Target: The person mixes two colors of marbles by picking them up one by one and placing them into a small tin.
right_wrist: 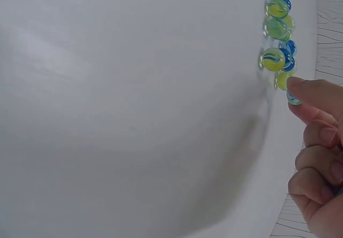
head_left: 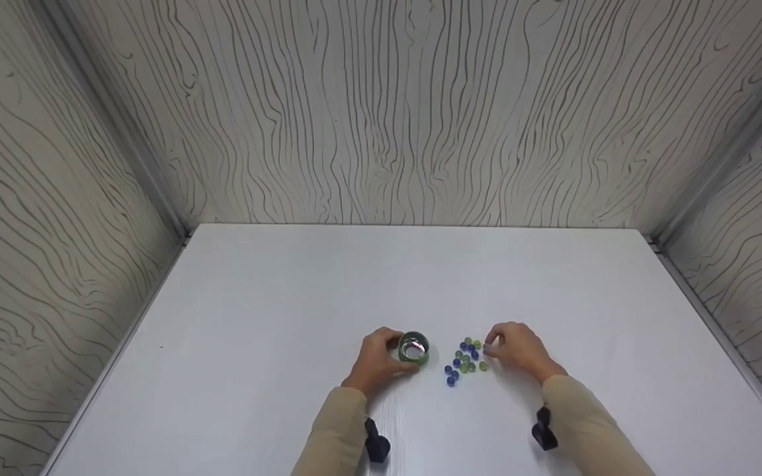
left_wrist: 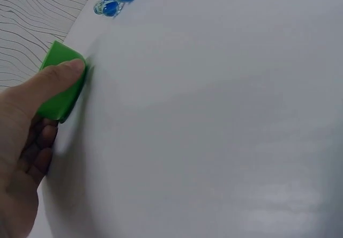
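On a white table (head_left: 275, 297), a left hand (head_left: 376, 360) is curving round a green cup (left_wrist: 63, 96), thumb on the near side, fingers on the far side. To the cup's right, a right hand (head_left: 520, 347) is pinching one marble (right_wrist: 293, 98) between thumb and forefinger, its other fingers curling in. Loose marbles (head_left: 464, 367) are lying between the hands. The pinched marble could be slipping out, being smooth, round and held by fingertips only; the loose ones could be rolling away if knuckles are brushing them. Counting: two hands, one cup, one pinched marble, and apparently fourteen loose, about seven blue and seven green, some overlapping
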